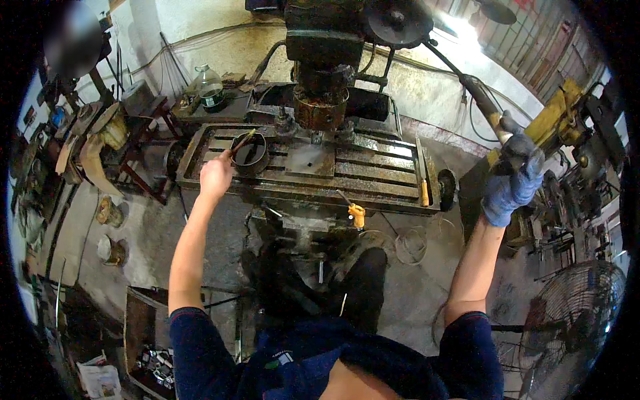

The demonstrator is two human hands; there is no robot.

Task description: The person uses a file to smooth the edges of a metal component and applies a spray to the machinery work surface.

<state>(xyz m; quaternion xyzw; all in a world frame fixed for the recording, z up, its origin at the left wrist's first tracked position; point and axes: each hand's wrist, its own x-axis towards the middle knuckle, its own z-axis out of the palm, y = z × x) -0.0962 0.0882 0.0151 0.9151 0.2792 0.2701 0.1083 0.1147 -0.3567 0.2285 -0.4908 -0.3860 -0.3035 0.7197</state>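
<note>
My bare left hand (217, 176) is closed round the handle of a thin brush (244, 141). The brush slants over a round dark can (263, 162) holding dark liquid, at the left of a slotted machine table (377, 177). To the right, my right hand (517, 175), in a blue-grey glove, wraps round the end of a long lever (477, 88) that runs up to the machine head. Under the drilling machine's spindle (321, 110), a flat metal plate (311, 163) with a small dark hole lies on the table. The drill tip is hard to make out.
A yellow air gun (357, 216) hangs at the table's front edge. An orange-handled tool (425, 192) lies along the right edge. Behind left stands a clear jug (210, 87). A caged fan (573, 320) stands lower right, and a box of metal pieces (143, 333) lower left.
</note>
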